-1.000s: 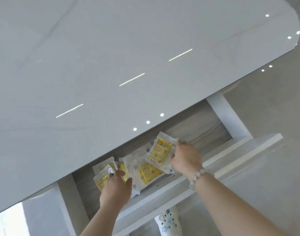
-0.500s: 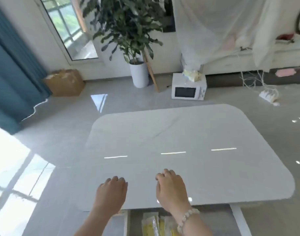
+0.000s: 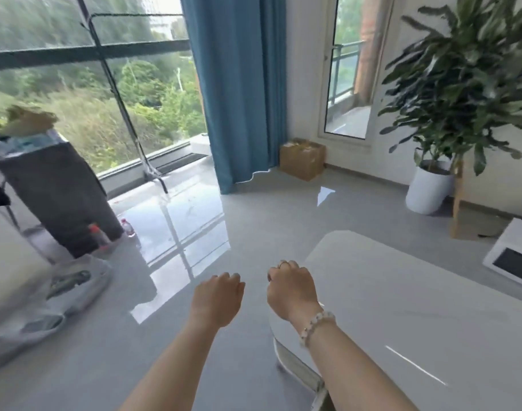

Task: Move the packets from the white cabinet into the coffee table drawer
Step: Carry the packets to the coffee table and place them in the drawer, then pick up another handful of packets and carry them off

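Observation:
My left hand (image 3: 216, 298) and my right hand (image 3: 292, 289) hang in front of me with loosely curled fingers and hold nothing. The right wrist wears a bead bracelet. The right hand is over the near left corner of the white coffee table (image 3: 402, 292); the left hand is over the grey floor beside it. Neither the packets nor the drawer nor the white cabinet is in view.
A blue curtain (image 3: 239, 84) hangs ahead by a large window. A cardboard box (image 3: 302, 157) and a potted plant (image 3: 431, 185) stand by the far wall. A dark grey unit (image 3: 58, 191) with bottles by it is at the left. A white microwave (image 3: 511, 256) sits on the floor at the right.
The view has swung up and left from the drawer with packets to the room. Both hands have let go of the packets and come up, now hanging free.

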Demonstrator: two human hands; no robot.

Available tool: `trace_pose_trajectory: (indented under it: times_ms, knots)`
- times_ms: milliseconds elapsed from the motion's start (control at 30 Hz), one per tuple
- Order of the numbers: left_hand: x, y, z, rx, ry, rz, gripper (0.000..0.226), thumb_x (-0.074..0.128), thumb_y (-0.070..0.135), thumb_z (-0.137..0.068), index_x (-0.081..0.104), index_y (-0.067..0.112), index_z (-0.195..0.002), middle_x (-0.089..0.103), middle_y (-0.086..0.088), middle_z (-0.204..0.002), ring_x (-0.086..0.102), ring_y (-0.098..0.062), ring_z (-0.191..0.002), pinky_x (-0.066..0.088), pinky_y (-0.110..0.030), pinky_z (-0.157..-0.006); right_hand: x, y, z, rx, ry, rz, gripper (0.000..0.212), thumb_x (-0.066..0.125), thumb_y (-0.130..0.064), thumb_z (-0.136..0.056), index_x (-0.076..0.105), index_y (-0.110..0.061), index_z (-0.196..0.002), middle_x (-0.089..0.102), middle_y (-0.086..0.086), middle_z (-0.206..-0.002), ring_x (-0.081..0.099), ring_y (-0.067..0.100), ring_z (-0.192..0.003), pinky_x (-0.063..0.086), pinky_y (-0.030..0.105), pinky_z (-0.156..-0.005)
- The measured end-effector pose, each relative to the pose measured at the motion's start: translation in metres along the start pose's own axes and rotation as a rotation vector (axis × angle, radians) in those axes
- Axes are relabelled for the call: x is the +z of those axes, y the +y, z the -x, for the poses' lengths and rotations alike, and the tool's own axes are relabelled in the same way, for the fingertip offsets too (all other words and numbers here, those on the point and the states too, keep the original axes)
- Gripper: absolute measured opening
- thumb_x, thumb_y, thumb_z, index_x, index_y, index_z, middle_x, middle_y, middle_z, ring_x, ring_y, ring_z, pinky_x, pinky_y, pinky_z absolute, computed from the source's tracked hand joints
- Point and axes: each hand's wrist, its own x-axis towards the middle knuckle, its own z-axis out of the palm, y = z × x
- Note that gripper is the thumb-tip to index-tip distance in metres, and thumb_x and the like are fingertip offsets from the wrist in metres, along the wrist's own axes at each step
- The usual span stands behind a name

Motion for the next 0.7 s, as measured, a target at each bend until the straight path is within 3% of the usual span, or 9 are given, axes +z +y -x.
trace_pose_trajectory:
  times_ms: [267,467,700]
  knots:
    - [-0.003,-0.172,0.068,-0.351,-0.047,-0.020,0.037,0.024,0.036,-0.101,0.053,0.018,-0.116,0.060,-0.003,-0.118,0.059,-0.028,-0.107,0.044,-0.034,-0.086,0.037,-0.166,-0.034,-0.256,-0.111,0.016,0.033,0.037,-0.012,-0.091,0.059,-0.011,-0.115,0.055,0.007,-0.121,0.046,0.024,-0.116,0.035,0.034,-0.095]
    - [0.000,-0.292,0.147,-0.589,-0.081,0.010,0.034,0.026,0.034,-0.101,0.052,0.017,-0.114,0.057,-0.004,-0.120,0.056,-0.026,-0.112,0.044,-0.033,-0.087,0.080,-0.308,-0.041,-0.481,-0.171,0.022,0.032,0.037,-0.013,-0.093,0.059,-0.012,-0.117,0.053,0.007,-0.124,0.044,0.023,-0.120,0.035,0.033,-0.100]
    - [0.002,-0.400,0.261,-0.907,-0.106,0.022,0.034,0.024,0.034,-0.102,0.049,0.015,-0.114,0.057,-0.006,-0.120,0.055,-0.027,-0.112,0.042,-0.034,-0.086,0.114,-0.469,-0.024,-0.799,-0.195,0.034,0.029,0.041,-0.012,-0.091,0.063,-0.011,-0.110,0.058,0.008,-0.113,0.049,0.025,-0.112,0.040,0.033,-0.090]
